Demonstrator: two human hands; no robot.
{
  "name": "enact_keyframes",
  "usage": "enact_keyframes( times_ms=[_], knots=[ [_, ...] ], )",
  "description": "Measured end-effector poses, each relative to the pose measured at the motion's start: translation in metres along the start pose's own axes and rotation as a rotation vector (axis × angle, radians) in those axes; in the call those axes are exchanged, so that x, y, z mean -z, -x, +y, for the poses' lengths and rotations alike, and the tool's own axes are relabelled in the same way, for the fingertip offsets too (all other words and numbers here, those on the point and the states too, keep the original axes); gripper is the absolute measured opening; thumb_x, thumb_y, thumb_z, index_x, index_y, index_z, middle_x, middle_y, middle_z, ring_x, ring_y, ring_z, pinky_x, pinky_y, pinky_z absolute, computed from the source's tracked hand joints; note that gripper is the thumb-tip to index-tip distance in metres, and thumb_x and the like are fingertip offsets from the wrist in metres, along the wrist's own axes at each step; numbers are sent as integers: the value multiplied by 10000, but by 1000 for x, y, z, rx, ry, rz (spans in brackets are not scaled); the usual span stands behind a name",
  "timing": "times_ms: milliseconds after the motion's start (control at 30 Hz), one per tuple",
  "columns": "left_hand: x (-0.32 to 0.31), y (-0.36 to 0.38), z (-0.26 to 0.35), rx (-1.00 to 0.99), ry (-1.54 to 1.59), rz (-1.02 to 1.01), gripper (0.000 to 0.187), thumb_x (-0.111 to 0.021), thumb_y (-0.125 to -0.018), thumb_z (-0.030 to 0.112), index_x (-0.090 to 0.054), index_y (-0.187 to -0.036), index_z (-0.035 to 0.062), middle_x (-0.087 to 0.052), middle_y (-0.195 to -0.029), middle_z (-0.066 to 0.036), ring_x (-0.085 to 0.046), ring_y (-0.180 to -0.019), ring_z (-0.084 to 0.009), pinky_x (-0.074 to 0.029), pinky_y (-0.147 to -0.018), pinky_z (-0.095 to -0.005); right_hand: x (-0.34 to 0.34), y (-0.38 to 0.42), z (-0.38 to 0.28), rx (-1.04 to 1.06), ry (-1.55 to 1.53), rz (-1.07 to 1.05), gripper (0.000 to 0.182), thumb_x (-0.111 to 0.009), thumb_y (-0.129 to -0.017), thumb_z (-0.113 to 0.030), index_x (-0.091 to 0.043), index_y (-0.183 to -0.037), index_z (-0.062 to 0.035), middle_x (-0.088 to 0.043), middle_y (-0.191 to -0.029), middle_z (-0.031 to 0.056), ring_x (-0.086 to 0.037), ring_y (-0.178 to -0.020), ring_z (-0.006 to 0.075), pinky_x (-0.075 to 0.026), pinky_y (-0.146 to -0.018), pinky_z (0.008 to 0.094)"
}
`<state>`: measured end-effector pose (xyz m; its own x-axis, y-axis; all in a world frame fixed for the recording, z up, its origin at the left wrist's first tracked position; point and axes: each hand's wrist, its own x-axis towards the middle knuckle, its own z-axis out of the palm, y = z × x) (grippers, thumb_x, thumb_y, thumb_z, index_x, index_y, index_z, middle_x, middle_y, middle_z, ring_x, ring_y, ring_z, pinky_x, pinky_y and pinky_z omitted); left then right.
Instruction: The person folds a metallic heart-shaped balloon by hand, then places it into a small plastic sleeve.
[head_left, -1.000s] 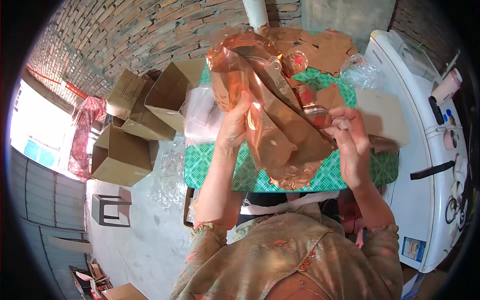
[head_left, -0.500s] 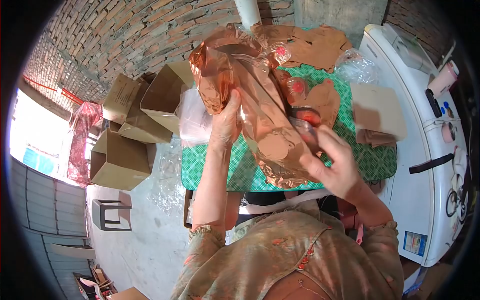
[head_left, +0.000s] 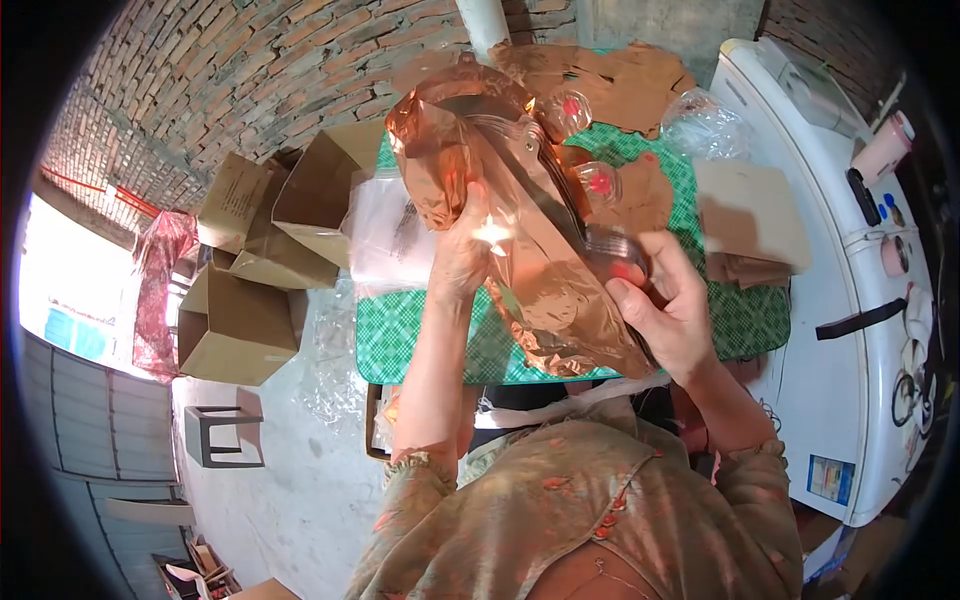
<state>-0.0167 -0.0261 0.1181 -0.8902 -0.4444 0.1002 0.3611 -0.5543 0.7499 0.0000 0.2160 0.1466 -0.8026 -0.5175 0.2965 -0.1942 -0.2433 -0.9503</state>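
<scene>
A thick stack of flat, copper-coloured foil balloons point(head_left: 560, 300) is held up in front of me, slanting over the table. My left hand point(head_left: 463, 250) is closed round its left side, thumb on the shiny front. At the right edge my right hand point(head_left: 672, 305) pinches the layers, its thumb in front and fingers behind. A dark, glossy fanned edge with a red patch shows by those fingers; exactly what it is, I cannot make out. Beyond the stack lie clear plastic pieces with red centres point(head_left: 600, 184) on more copper foil point(head_left: 645, 195).
A green patterned cloth point(head_left: 400, 335) covers the table. Clear bags point(head_left: 390, 235) lie left, cardboard sheets point(head_left: 750, 215) right, crumpled plastic point(head_left: 705, 125) behind. Open cartons point(head_left: 240, 320) and a small stool point(head_left: 222, 435) stand on the floor. A white appliance point(head_left: 840, 340) borders the right side.
The stack's lower end has swung right and downward. My right hand has shifted slightly, its fingers now closer against the stack's edge. My left hand keeps its hold.
</scene>
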Motion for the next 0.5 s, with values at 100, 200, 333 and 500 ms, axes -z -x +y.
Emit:
enact_keyframes(
  times_ms=[100, 200, 333, 500],
  knots=[
    [-1, -1, -3, -59, -36, 54, 304, -662, -1042, 277, -595, -1294, 121, -646, -935, 31, -617, -771, -98, -525, -627, -281, 1, 0, -1, 48, 82, -13, 223, -718, -985, -106, -608, -1141, 10, -638, -1008, 29, -575, -902, 58, -487, -782, 227],
    [21, -1, -4, -37, -91, -183, 305, -664, -1040, 294, -600, -1279, 116, -639, -953, 27, -607, -801, -89, -511, -644, -277, 12, -8, -4, 187, 394, -79, 202, -689, -1002, -166, -670, -1054, 29, -633, -984, 10, -557, -886, 78, -474, -782, 271],
    [8, -3, -7, 25, -33, 17, 243, -667, -1035, 321, -626, -1144, 108, -615, -810, 22, -583, -688, -91, -465, -583, -262, 16, -12, 9, 46, 129, -120, 252, -640, -1035, -213, -698, -1078, 29, -658, -927, -10, -559, -869, 55, -475, -748, 265],
    [18, -2, -10, 35, -14, -111, 217, -675, -1031, 316, -626, -1040, 105, -599, -746, 18, -558, -627, -83, -443, -553, -260, 29, -15, 12, -142, 123, -210, 248, -651, -1005, -201, -729, -1033, 33, -688, -950, -12, -593, -896, 66, -491, -795, 253]
  ],
)
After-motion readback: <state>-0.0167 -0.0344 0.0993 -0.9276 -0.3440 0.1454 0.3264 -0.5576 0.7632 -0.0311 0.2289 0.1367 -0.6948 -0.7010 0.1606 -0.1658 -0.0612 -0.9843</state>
